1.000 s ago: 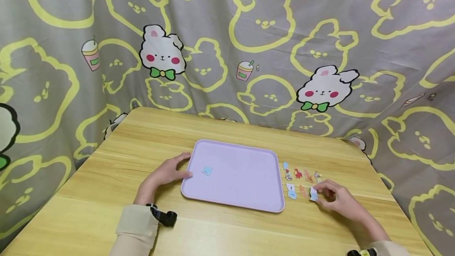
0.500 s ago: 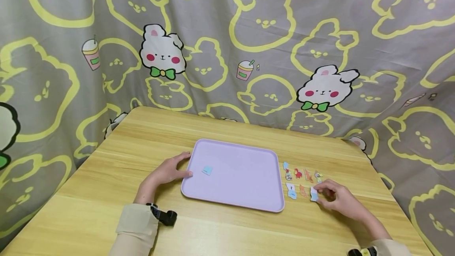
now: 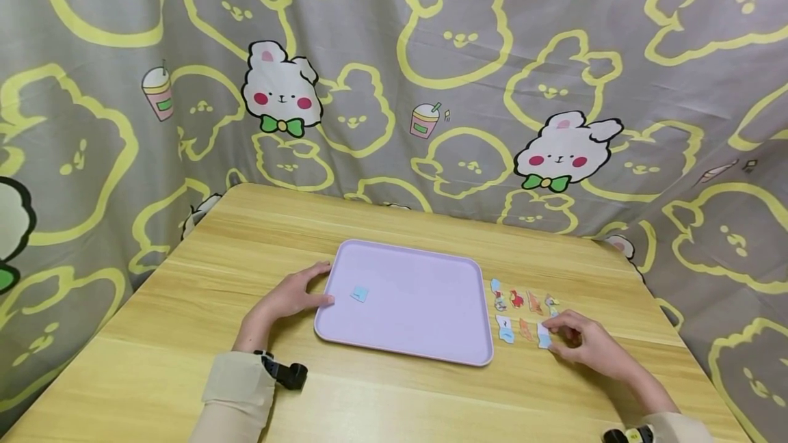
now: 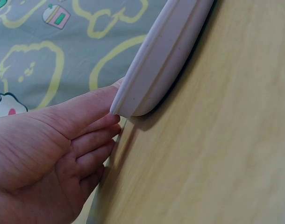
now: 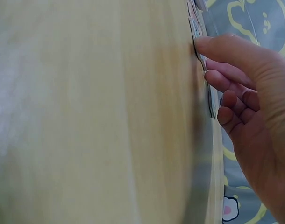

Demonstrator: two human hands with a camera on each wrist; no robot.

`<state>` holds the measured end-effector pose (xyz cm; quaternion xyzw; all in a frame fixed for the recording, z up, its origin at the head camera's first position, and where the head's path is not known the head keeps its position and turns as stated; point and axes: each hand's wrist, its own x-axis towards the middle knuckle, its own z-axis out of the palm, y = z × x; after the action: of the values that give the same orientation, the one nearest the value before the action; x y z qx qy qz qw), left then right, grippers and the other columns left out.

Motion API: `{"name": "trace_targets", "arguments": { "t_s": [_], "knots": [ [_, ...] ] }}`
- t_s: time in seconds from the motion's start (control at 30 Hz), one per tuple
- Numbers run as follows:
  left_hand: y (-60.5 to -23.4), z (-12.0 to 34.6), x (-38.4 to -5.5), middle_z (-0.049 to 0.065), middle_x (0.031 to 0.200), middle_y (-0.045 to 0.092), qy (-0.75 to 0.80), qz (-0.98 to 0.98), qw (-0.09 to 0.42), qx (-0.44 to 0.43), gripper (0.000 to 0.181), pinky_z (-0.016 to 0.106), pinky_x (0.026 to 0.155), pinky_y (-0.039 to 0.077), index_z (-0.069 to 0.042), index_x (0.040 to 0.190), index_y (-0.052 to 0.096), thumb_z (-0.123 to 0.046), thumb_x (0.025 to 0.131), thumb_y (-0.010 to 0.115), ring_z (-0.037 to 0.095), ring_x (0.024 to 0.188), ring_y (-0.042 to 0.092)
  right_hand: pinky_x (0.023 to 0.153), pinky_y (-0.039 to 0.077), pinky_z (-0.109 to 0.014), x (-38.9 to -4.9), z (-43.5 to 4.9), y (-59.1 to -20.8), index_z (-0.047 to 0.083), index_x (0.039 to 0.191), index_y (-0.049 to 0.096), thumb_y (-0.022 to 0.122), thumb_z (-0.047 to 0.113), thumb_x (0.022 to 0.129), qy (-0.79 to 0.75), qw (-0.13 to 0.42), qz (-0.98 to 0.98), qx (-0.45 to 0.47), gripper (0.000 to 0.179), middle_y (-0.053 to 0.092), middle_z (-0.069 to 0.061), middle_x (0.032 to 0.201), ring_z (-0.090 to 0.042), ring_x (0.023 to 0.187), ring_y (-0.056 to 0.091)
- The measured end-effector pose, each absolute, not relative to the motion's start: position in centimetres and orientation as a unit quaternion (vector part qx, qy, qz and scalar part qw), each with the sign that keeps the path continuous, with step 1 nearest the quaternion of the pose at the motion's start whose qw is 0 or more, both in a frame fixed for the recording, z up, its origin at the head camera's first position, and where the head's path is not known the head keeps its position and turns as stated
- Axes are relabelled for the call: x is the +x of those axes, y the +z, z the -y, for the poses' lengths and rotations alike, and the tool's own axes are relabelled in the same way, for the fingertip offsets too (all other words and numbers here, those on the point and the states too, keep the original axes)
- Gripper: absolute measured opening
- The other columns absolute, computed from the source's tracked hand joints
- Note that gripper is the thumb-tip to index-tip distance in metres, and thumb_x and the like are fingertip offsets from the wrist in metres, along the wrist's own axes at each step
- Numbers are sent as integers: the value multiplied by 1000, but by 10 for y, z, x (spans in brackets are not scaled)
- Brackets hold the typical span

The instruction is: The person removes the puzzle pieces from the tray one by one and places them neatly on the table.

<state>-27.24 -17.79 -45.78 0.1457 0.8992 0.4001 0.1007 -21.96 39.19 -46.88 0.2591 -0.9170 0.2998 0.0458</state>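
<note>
Resting on a wooden counter [image 3: 185,306]: one lilac tray [image 3: 425,333], rectangular with rounded corners, taken here as the landmark.

Item 1: small light-blue puzzle piece [image 3: 359,293], lying flat inside the tray, near its left edge.

Item 2: loose puzzle pieces [image 3: 517,301], set in two short rows on the counter just right of the tray; colours red, orange, blue and white. Any print on them is too small to read.

Item 3: pale blue-white piece [image 3: 543,336], last in the near row right of the tray.

Left hand [image 3: 289,298]: at the tray's left edge, fingers straight and relaxed, thumb and fingertips touching the rim; the left wrist view shows the fingers [image 4: 93,140] lying against the tray's corner.

Right hand [image 3: 585,344]: right of the tray, fingers curled, thumb and fingertips pinching the pale blue-white piece against the counter.

Backdrop: grey curtain [image 3: 394,87] behind the tray, printed with yellow bear outlines, white rabbits with green bows, and drink cups. No readable writing or brand.
</note>
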Motion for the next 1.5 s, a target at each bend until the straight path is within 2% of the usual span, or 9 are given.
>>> {"name": "trace_targets", "arguments": {
  "t_s": [0.57, 0.7, 0.83, 1.0, 1.07, 1.2, 1.3, 1.4, 1.5],
  "knots": [
    [-458, 178, -272, 24, 157, 31, 394, -902, 103, 142, 72, 61, 119, 26, -4, 150, 38, -31, 91, 69, 46, 145, 28, 53, 36, -20, -217, -366, -461, 10, 108, 70, 81, 6, 77, 297, 81, 916, 255, 33, 60, 2, 89, -4, 69, 44],
    [-457, 178, -272, 24, 157, 32, 394, -902, 101, 143, 72, 61, 119, 27, -3, 149, 38, -31, 91, 70, 46, 145, 28, 73, 47, -12, -219, -355, -461, 13, 108, 71, 81, 7, 76, 294, 89, 915, 263, 34, 69, 1, 94, 4, 84, 52],
    [-458, 178, -272, 24, 157, 32, 395, -902, 101, 146, 72, 61, 118, 28, -3, 149, 38, -31, 91, 70, 46, 145, 29, 82, 42, -4, -223, -344, -461, 12, 106, 72, 82, 7, 76, 294, 100, 910, 276, 33, 73, 1, 95, 4, 85, 53],
    [-459, 178, -273, 23, 157, 32, 394, -902, 101, 145, 73, 61, 119, 27, -4, 150, 38, -32, 91, 69, 46, 145, 28, 103, 26, 1, -225, -330, -460, 13, 107, 71, 81, 10, 77, 292, 97, 911, 273, 32, 70, 3, 90, -2, 109, 58],
    [-460, 178, -272, 23, 157, 31, 397, -901, 103, 143, 72, 61, 119, 27, -4, 150, 38, -32, 91, 70, 46, 146, 27, 109, 9, 2, -225, -324, -459, 12, 108, 71, 81, 10, 77, 295, 99, 907, 285, 32, 68, 3, 90, -5, 107, 60],
    [-460, 178, -272, 24, 157, 31, 401, -899, 104, 142, 72, 61, 119, 27, -4, 150, 38, -31, 91, 70, 46, 146, 27, 114, 8, 1, -230, -312, -458, 9, 108, 70, 80, 6, 77, 307, 101, 894, 312, 32, 61, 2, 83, -10, 73, 53],
    [-461, 178, -272, 24, 157, 31, 401, -899, 104, 144, 72, 61, 119, 27, -4, 150, 37, -30, 91, 70, 46, 146, 27, 125, 20, -35, -234, -303, -458, 10, 108, 70, 80, 6, 78, 313, 92, 893, 310, 32, 59, 2, 79, -9, 68, 47],
    [-461, 178, -273, 24, 157, 31, 401, -898, 103, 145, 73, 60, 119, 27, -4, 150, 37, -30, 91, 70, 46, 146, 27, 106, 22, -71, -238, -294, -458, 12, 107, 71, 81, 7, 77, 316, 84, 894, 308, 32, 59, 3, 80, -10, 70, 46],
    [-461, 178, -274, 24, 157, 31, 403, -898, 104, 144, 73, 60, 119, 27, -3, 150, 37, -30, 90, 70, 46, 146, 27, 92, 33, -62, -243, -283, -457, 10, 107, 71, 81, 7, 76, 318, 83, 887, 324, 32, 60, 2, 82, -12, 70, 47]
  ]
}}
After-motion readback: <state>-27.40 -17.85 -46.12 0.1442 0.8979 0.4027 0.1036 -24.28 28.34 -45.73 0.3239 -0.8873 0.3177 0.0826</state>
